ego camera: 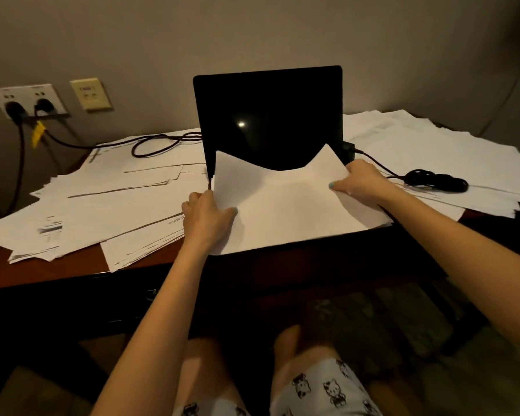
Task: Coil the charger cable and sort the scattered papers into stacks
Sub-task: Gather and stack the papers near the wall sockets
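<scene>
Paper bundle [285, 211] pinched at 2 sides by left hand [207, 219] and right hand [361, 182], thumbs on top, likely for squaring into 1 stack.

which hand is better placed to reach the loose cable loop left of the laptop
Probably left: the left hand grips the paper stack nearer the cable loop; the right hand is across the laptop.

An open, dark laptop [267, 115] stands on the brown table [57, 270]. On the wall [252, 31]: a white socket plate [27, 94], a beige plate [91, 94].
</scene>
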{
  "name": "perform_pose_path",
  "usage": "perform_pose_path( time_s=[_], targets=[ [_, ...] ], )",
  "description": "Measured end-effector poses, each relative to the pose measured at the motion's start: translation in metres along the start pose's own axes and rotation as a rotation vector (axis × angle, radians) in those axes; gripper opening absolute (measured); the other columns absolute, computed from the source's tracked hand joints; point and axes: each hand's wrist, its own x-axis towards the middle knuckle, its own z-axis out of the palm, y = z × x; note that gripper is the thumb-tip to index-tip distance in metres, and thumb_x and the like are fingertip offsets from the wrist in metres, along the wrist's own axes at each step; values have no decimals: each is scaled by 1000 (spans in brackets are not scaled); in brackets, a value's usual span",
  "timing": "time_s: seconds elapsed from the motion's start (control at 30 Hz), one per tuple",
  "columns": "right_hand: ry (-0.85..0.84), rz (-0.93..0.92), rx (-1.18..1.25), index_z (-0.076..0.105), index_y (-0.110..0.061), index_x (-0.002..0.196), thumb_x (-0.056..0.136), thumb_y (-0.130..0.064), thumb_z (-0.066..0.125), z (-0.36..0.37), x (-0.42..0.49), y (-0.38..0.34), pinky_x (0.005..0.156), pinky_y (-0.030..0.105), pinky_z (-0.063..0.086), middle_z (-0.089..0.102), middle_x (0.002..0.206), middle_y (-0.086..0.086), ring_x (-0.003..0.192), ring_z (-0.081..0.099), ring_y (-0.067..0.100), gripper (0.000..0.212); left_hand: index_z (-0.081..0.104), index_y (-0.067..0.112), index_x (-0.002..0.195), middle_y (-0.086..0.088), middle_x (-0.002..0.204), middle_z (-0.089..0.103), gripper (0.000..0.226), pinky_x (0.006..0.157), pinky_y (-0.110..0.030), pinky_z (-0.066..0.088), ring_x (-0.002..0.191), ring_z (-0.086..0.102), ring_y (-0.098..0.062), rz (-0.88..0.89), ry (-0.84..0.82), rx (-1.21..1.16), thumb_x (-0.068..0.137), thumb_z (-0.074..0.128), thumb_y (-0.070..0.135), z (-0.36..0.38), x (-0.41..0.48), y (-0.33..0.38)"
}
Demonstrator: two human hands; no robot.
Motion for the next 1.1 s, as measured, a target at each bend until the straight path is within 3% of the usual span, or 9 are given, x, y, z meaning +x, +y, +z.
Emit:
perform_pose_path(
  time_s=[0.1, 0.2, 0.3, 0.43, 0.57, 0.77, 0.93, 1.0, 1.1],
  targets=[
    [65, 1, -173, 58, 1, 107, 83, -38, 70, 1, 0, 8, 66, 36, 44, 65, 97, 15, 92, 61, 33, 47, 41, 0, 132, -19, 136, 40, 63, 97, -43, 34, 127, 32, -38, -56, -8, -27, 88, 63, 40, 3, 3, 2],
    [126, -7, -338, 42, -5, 129, 85, -40, 68, 3, -2, 5, 87, 46, 43, 49, 129, 20, 120, 44, 40, 62, 36, 0, 137, -18, 140, 37, 73, 102, -44, 33, 130, 30, -37, -65, -12, -61, 86, 66, 43, 5, 5, 6],
    [195, -161, -366, 44, -8, 133, 91, -31, 62, 12, -5, -13, 101, 48, 31, 40, 137, 19, 132, 27, 38, 51, 30, 3, 144, -18, 146, 34, 84, 107, -45, 32, 134, 32, -36, -55, -61, -101, 85, 67, 48, 0, 14, -1],
    [212, -486, -237, 61, -11, 122, 94, -26, 58, 43, -7, -65, 111, 43, 21, 50, 135, 12, 142, 19, 31, 32, 53, 11, 133, -10, 135, 54, 53, 107, -43, 32, 131, 38, -32, 9, 28, -119, 93, 55, 47, -37, 23, -32],
    [146, -759, -186, 69, -12, 107, 94, -33, 57, 102, 0, -138, 103, 39, 35, 64, 115, 7, 127, 43, 28, 28, 61, 12, 124, -10, 128, 59, 39, 99, -41, 33, 130, 34, -33, -111, 203, 82, 96, 52, 38, -87, 30, -90],
    [-173, -799, -168, 60, -13, 125, 94, -42, 56, 188, 27, -227, 93, 32, 39, 56, 125, 9, 116, 51, 25, 42, 41, 7, 135, -22, 143, 37, 69, 105, -55, 27, 133, 28, -42, -578, 180, 400, 89, 56, 56, -130, 12, -158],
    [-260, -757, -381, 47, -18, 138, 94, -49, 51, 237, 56, -264, 112, 47, 26, 44, 144, 14, 139, 25, 37, 55, 33, 7, 138, -23, 144, 33, 83, 104, -52, 32, 131, 33, -42, -652, 207, 362, 82, 62, 61, -140, 4, -177],
    [-251, -760, -455, 51, -17, 130, 97, -47, 46, 243, 62, -270, 108, 51, 26, 47, 141, 14, 137, 28, 37, 45, 33, 8, 138, -22, 144, 35, 81, 103, -49, 35, 130, 35, -40, -685, 197, 275, 83, 63, 59, -142, 11, -179],
    [-170, -866, -497, 56, -14, 100, 100, -39, 41, 244, 64, -273, 82, 41, 38, 63, 117, 13, 106, 54, 35, 30, 42, 6, 131, -16, 134, 51, 74, 91, -42, 43, 122, 48, -36, -651, 185, 161, 83, 63, 59, -142, 24, -176]
  ],
)
